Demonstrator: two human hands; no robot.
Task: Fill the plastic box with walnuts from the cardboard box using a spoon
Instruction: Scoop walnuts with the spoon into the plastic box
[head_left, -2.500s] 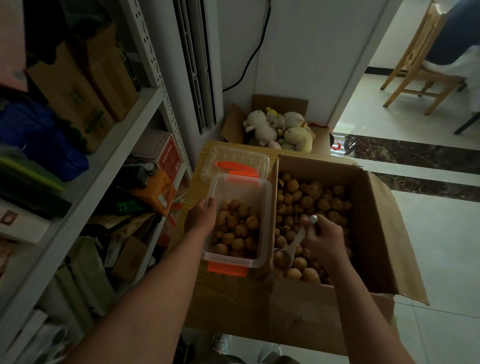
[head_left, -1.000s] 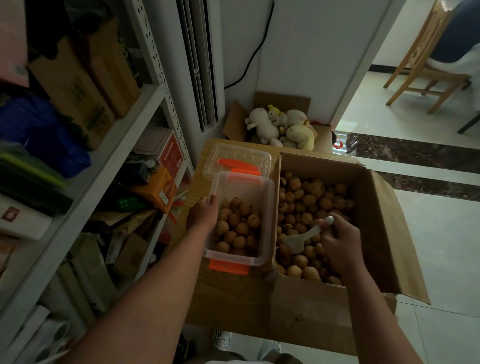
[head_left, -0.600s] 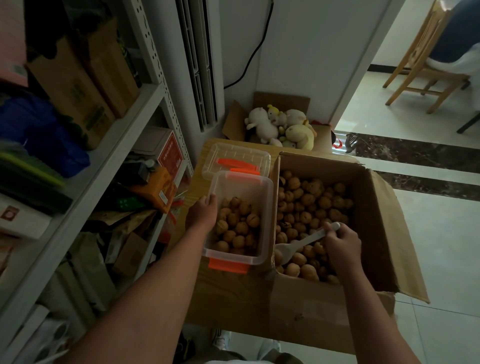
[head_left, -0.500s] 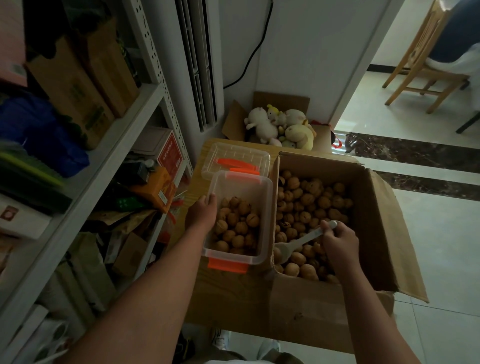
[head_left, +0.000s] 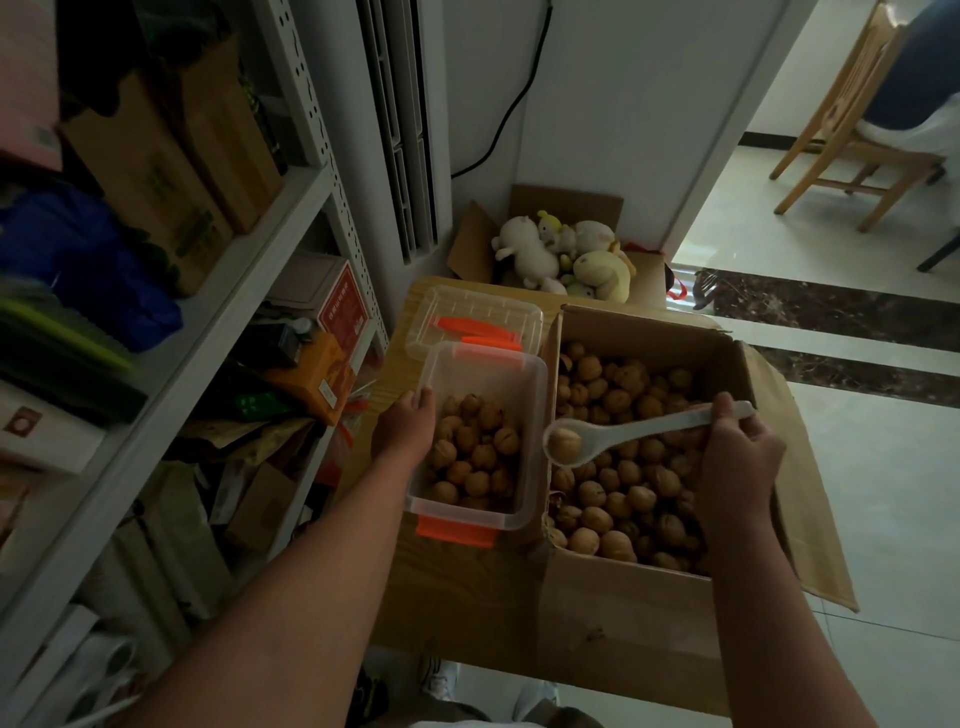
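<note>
White spoon (head_left: 623, 435), gripped by right hand (head_left: 740, 457), carries one walnut (head_left: 564, 446); plastic box (head_left: 480, 431) lies immediately left of bowl, handle running crosswise. Left hand (head_left: 405, 428) grips its rim.

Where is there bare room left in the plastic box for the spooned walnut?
The far end of the plastic box, between its far rim and the walnut pile, is bare. The near half is crowded; the left hand grips the left wall.
</note>
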